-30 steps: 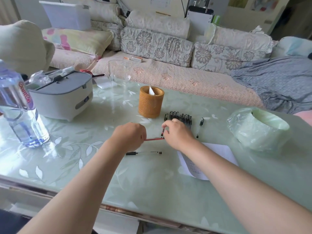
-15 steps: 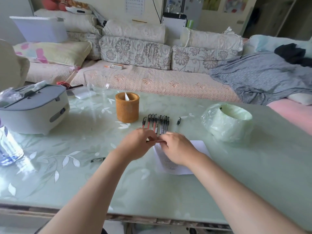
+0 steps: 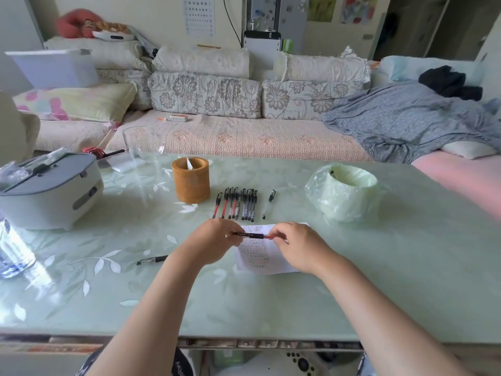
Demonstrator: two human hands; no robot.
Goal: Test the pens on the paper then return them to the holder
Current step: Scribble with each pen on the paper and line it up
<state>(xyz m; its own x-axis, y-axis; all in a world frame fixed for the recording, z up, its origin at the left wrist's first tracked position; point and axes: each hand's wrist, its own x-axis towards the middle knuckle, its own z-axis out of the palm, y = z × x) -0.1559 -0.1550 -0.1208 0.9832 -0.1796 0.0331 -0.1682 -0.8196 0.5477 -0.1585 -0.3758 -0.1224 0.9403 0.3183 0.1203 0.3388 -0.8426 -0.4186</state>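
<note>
A red pen (image 3: 253,235) lies level between both hands, just above the white paper (image 3: 257,256). My left hand (image 3: 214,241) grips its black cap end and my right hand (image 3: 298,244) pinches the red barrel end. Behind them a row of several pens (image 3: 238,203) lies on the table, with one pen (image 3: 269,204) apart to the right. The round brown holder (image 3: 191,180) stands left of that row with a white scrap inside. A black pen cap (image 3: 152,259) lies left of my left forearm.
The pale green glass table (image 3: 298,302) also carries a grey appliance (image 3: 51,191) and a water bottle (image 3: 13,251) at the left, a clear glass (image 3: 143,153) behind, and a bagged green roll (image 3: 344,191) at the right. A sofa runs along the far edge.
The view shifted right and up. Both hands moved with the red pen from the bare table to over the paper, and a black cap is now on the pen's left end.
</note>
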